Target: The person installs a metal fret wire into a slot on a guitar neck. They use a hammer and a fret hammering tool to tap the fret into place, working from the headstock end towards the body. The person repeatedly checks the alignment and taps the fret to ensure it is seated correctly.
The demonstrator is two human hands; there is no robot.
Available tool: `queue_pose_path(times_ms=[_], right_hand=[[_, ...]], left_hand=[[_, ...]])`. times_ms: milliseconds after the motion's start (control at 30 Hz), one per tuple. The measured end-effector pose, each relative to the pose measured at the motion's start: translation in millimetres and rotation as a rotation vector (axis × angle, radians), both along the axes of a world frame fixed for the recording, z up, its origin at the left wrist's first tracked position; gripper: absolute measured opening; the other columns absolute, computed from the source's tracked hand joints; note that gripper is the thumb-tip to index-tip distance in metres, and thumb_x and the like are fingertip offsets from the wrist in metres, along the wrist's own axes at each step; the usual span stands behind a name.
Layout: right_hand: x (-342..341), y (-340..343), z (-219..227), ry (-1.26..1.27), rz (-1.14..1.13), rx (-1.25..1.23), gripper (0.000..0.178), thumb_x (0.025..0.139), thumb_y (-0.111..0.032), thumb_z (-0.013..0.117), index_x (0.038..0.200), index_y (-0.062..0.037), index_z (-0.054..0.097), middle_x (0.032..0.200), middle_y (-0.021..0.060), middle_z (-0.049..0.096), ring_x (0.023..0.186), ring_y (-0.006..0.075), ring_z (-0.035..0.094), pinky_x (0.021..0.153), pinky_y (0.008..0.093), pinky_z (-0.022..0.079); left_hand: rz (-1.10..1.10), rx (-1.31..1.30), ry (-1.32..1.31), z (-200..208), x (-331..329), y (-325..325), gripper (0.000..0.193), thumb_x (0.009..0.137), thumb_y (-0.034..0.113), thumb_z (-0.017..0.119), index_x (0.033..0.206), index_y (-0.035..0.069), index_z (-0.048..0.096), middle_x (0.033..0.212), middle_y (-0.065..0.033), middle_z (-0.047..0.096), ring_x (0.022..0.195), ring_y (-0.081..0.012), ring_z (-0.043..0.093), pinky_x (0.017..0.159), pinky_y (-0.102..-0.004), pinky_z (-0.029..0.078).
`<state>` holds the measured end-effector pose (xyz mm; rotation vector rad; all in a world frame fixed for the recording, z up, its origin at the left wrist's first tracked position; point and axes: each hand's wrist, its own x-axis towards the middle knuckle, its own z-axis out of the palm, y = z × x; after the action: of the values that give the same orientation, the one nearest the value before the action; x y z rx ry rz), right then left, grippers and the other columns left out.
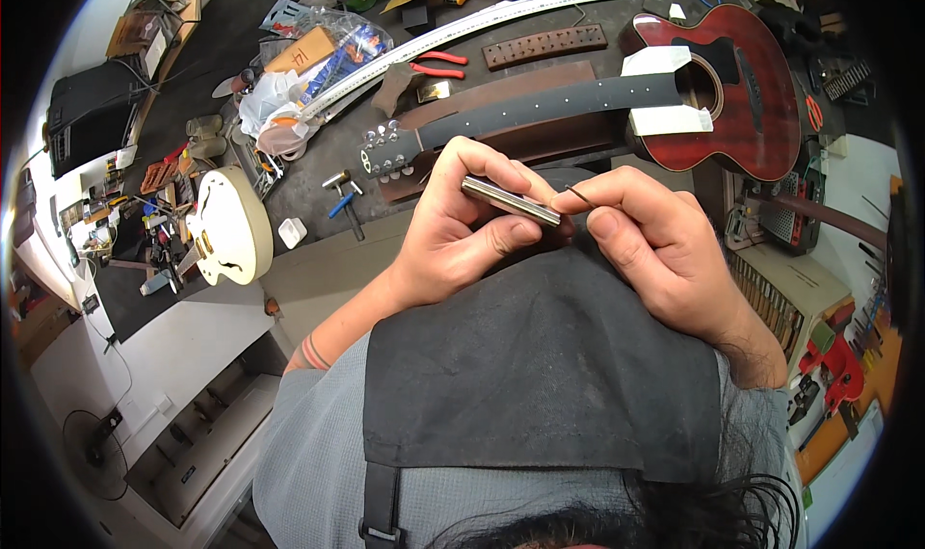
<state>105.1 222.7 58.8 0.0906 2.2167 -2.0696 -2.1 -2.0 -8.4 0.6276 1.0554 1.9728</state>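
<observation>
My left hand (pixel 445 229) is closed around a shiny metal bar (pixel 511 200), which sits tilted between thumb and fingers above my black apron (pixel 540 356). My right hand (pixel 660 246) pinches a thin dark rod (pixel 581 198) between thumb and forefinger. The rod's far end reaches close to the bar's right end; I cannot tell whether they touch. Just beyond my hands lies a dark red acoustic guitar (pixel 774 77). Its stringless dark fretboard (pixel 549 111) points left to the headstock (pixel 390 155), and white sheets (pixel 672 120) cover the body beside the neck's end.
Left of my hands are a small hammer (pixel 342 198) and a white cup (pixel 292 232). Beyond the neck lie red-handled pliers (pixel 441 65), a drilled wooden block (pixel 544 46) and a long metal ruler (pixel 453 36). A cream guitar body (pixel 234 229) stands at the left bench edge.
</observation>
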Motion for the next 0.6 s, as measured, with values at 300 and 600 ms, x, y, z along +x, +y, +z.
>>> queue_pose_path(times_ms=[300, 600], right_hand=[[1, -2, -12, 0.136, -0.047, 0.151, 0.029, 0.107, -0.001, 0.065, 0.135, -0.0006, 0.073, 0.111, 0.0156, 0.082, 0.091, 0.027, 0.082, 0.079, 0.0341, 0.063], [10, 6, -13, 0.223, 0.026, 0.392, 0.045, 0.099, 0.0, 0.072, 0.144, -0.0086, 0.073, 0.114, 0.0136, 0.082, 0.08, 0.0296, 0.079, 0.07, 0.0366, 0.062]], left_hand=[[-0.018, -0.144, 0.235, 2, -1, -4, 0.031, 0.11, 0.001, 0.065, 0.134, 0.002, 0.045, 0.135, -0.0204, 0.067, 0.121, -0.026, 0.073, 0.106, -0.043, 0.061], [0.066, -0.212, 0.276, 1, 3, -4, 0.029, 0.102, -0.008, 0.072, 0.127, -0.002, 0.058, 0.125, -0.0203, 0.073, 0.109, -0.0272, 0.079, 0.097, -0.0388, 0.065]])
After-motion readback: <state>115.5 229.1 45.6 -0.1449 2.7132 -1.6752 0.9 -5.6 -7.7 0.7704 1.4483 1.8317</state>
